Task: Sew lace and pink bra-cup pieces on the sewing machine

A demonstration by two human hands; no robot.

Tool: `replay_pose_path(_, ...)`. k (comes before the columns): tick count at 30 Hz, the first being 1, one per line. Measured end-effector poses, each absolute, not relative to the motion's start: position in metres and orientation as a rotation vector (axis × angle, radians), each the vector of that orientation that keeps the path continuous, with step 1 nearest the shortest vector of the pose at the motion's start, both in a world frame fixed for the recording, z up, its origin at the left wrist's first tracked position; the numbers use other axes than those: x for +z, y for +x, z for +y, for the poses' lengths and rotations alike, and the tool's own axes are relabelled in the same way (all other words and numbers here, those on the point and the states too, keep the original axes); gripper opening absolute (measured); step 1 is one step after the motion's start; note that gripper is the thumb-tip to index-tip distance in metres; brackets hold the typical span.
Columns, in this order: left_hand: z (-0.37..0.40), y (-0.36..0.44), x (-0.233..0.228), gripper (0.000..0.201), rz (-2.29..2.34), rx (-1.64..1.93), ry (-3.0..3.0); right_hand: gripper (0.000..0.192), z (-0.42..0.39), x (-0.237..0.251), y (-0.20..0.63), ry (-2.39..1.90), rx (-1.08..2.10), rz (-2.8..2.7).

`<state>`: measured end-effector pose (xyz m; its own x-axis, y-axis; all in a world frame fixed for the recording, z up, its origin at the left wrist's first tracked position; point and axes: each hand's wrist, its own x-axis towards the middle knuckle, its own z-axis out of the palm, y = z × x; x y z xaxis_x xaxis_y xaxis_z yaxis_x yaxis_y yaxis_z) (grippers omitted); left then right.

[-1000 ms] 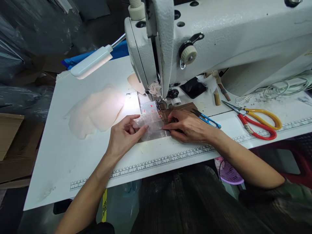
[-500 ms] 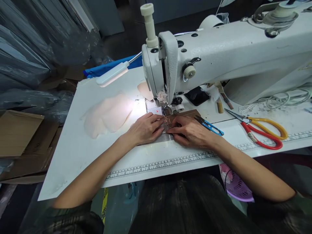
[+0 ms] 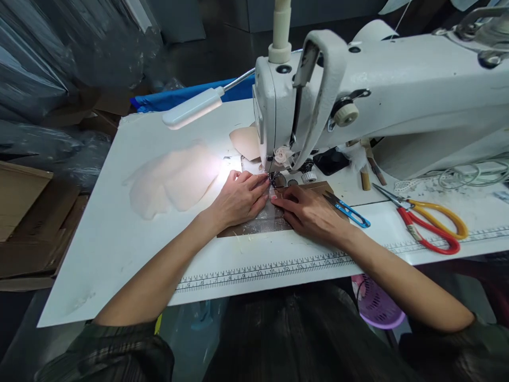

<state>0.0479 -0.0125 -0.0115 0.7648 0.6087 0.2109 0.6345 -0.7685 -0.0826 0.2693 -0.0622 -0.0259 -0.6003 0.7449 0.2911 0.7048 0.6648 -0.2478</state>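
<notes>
A small pale pink strip (image 3: 273, 194), apparently fabric, lies by the presser foot (image 3: 277, 180) of a white sewing machine (image 3: 318, 101). From the left, my left hand (image 3: 242, 197) rests on the machine bed. Its fingers lie nearly flat, with the tips beside the strip and the foot. My right hand (image 3: 312, 212) is on the other side, fingers curled and fingertips pinched at the strip's near right edge. The strip is too small and too covered to show its full shape. Under both hands is a shiny bed plate (image 3: 258, 228) with brown edges and bits of thread.
Blue thread snips (image 3: 348, 209) lie just right of my right hand. Farther right are scissors (image 3: 427, 220) with red and yellow handles. Peach fabric pieces (image 3: 175, 183) lie at left beneath a lamp (image 3: 193, 109). A printed ruler (image 3: 270, 269) runs along the front edge.
The camera view has shifted, so the machine appears farther right. My right fingers have come closer to the presser foot, and the pale strip now shows between my hands.
</notes>
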Motion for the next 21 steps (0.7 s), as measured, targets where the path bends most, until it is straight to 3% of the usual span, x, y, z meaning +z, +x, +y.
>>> replay_pose_path(21,-0.0126,0.0489,-0.0103,0.047,-0.861,-0.195,-2.796,0.032,-0.0647,-0.031,0.2693,-1.165,0.177,-2.453)
